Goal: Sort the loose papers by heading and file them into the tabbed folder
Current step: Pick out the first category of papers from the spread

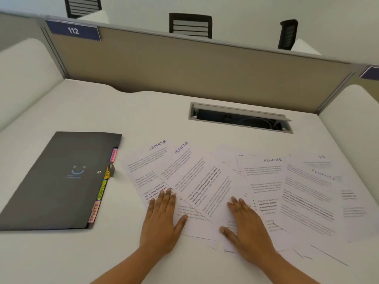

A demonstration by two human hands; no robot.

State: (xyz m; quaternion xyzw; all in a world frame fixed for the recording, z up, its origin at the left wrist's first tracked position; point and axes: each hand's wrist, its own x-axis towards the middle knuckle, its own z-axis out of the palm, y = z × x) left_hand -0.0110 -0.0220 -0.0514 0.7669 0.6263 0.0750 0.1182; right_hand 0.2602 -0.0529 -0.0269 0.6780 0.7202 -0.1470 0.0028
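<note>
The loose papers [235, 181] lie fanned in an overlapping spread across the middle and right of the white counter [61, 253], none of them in the tabbed folder [59, 179]. The dark folder lies closed and flat at the left, just beside the fan. Coloured tabs stick out along its right edge, among them a pink tab [94, 214] marked SPORTS and a green tab [102, 191]. The left grip [162, 220] is released, its straight fingers pressing flat on the near end of a sheet headed SPORTS [147, 160]. The right grip [248, 228] is likewise released, palm down on the second SPORTS sheet [190, 171], which overlaps the first. To the right lie two sheets headed FINANCE [264, 175]; the far one is blurred, and a heading above it may read HR. Behind the papers a cable slot [240, 119] is open in the counter, in front of the beige partition [184, 64].
</note>
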